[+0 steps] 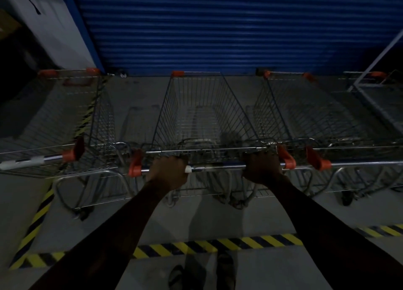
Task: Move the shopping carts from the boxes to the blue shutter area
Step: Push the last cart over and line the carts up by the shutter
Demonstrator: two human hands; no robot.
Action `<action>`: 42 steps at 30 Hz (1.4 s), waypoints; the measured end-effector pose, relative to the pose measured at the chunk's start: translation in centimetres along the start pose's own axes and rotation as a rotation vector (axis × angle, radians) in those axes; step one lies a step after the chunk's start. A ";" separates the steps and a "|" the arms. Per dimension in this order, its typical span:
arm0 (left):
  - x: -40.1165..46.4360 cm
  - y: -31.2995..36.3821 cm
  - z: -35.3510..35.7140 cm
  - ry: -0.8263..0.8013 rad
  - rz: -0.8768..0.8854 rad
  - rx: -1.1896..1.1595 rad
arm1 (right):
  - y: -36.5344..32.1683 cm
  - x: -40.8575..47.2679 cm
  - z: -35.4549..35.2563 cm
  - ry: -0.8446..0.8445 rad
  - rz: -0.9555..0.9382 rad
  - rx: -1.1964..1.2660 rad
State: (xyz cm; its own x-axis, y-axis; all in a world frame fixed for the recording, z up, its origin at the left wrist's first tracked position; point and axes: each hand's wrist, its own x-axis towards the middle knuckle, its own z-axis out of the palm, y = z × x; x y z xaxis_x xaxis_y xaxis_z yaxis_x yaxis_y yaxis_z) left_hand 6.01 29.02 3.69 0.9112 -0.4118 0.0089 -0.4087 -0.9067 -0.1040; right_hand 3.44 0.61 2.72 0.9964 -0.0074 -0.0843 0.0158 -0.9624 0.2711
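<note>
An empty wire shopping cart (205,115) with orange corner caps stands straight ahead, its nose close to the blue shutter (229,28). My left hand (168,172) and my right hand (262,168) both grip its chrome handle bar (218,166), one near each end. A second cart (58,119) stands to its left and a third cart (316,117) to its right, both facing the shutter in a row. The scene is dim.
Yellow-black hazard tape (218,246) runs across the grey floor behind the carts and up the left side. A white wall (50,28) borders the shutter on the left. A pale metal frame (375,67) and part of another cart stand at far right. My feet (202,274) show below.
</note>
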 end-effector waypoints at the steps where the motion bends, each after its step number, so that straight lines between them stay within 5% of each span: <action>1: 0.0 0.0 0.0 -0.001 0.002 0.000 | -0.1 -0.1 0.1 0.010 0.002 -0.008; 18: -0.3 0.0 0.1 0.011 0.028 -0.059 | 0.6 -0.4 0.0 0.128 -0.064 0.077; 22: -0.4 -0.2 -0.3 -0.066 0.048 -0.112 | 1.3 -0.3 0.5 0.129 -0.217 0.143; 26: -1.0 -1.1 0.0 0.085 0.125 -0.134 | 0.6 -0.6 -0.1 0.203 -0.315 0.366; 30: -1.5 -2.4 -0.1 0.260 0.075 -0.100 | -4.4 0.7 -2.9 0.289 -0.302 0.501; 42: -4.2 -16.5 0.0 0.331 0.007 -0.133 | -24.6 5.0 -10.8 0.373 -0.331 0.472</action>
State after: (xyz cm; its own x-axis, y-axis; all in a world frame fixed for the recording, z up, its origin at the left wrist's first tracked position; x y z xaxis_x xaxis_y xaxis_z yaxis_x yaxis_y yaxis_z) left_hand 8.94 45.71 5.37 0.8515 -0.4053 0.3326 -0.4375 -0.8989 0.0247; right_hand 8.91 27.20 5.99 0.9087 0.3200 0.2681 0.3707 -0.9138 -0.1660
